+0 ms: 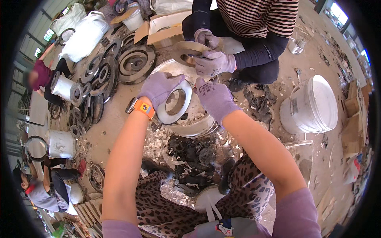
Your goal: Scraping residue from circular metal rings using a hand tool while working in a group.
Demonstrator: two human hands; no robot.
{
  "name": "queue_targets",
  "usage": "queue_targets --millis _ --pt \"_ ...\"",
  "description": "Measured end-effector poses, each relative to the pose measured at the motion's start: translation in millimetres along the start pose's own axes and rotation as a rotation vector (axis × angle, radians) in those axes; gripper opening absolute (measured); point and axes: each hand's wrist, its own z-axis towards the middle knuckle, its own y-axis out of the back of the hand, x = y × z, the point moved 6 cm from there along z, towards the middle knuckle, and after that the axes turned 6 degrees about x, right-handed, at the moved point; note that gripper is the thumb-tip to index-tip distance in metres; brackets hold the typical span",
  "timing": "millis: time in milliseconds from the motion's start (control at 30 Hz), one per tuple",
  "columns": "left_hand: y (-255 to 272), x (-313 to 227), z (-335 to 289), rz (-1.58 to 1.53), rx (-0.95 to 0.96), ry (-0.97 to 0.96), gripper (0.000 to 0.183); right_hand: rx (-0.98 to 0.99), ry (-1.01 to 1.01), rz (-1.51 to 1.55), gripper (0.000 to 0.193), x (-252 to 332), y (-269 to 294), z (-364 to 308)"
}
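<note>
Both my hands wear purple gloves and hold a flat white ring-shaped disc [174, 105] over a large shiny metal basin [200, 123]. My left hand [160, 87] grips the disc's upper left rim; an orange watch sits on that wrist. My right hand [214, 97] presses on the disc's right edge. Across from me a person in a striped top holds a tan ring [186, 51] in two gloved hands [212, 61].
A white plastic bucket [311, 105] lies at the right. Stacks of dark metal rings [137, 61] cover the floor at the upper left, near white sacks and a cardboard box [162, 27]. Dark scraps and foil shreds [190, 152] lie by my knees. Other people sit at the left.
</note>
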Motion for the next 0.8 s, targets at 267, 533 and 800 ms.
queue_targets --millis 267,533,800 --pt "2 6 -9 -0.062 -0.067 0.002 0.065 -0.02 0.001 -0.043 0.022 8 0 -2" --pt "-4 -4 -14 -0.129 -0.024 0.009 0.064 -0.148 0.032 0.054 0.018 2 -10 -8" --pt "-6 0 -11 -0.06 -0.017 0.018 0.063 -0.061 -0.028 0.13 0.021 -1 -14 -8"
